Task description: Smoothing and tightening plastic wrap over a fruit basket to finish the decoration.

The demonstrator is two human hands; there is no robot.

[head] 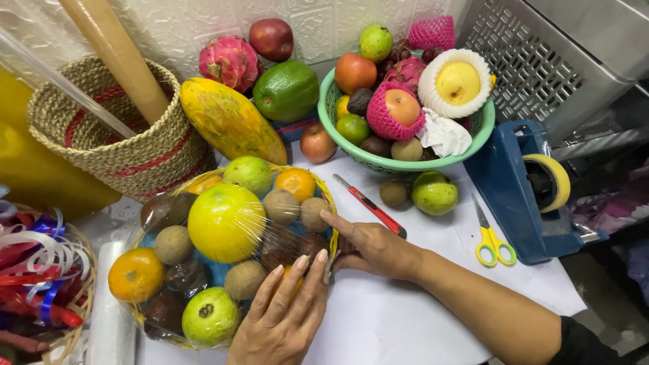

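While both hands press on it: the wrapped fruit basket (226,250) sits under the fingers, on the white table (405,318)
Left hand (284,311): flat and spread, palm down, fingertips on the clear film over the fruit at the basket's near right; it grasps nothing
Right hand (372,247): fingers stretched out along the basket's right rim, tips touching the film at the yellow edge; it pins rather than clenches
Basket relative to fingers: it runs ahead and to the left of both sets of fingertips, the big yellow fruit (226,222) just beyond them
Handling: likely heavy with so much fruit; the film looks thin, slick and easy to tear, and the round fruit beneath may roll or bruise
Where to hold: probably by the stiff rim on two opposite sides, not by the film
Beyond the right fingers: a red knife (370,205) lies just past the knuckles, yellow scissors (492,238) farther right, near a blue tape dispenser (524,189)
Farther off: a green bowl (399,162) of fruit
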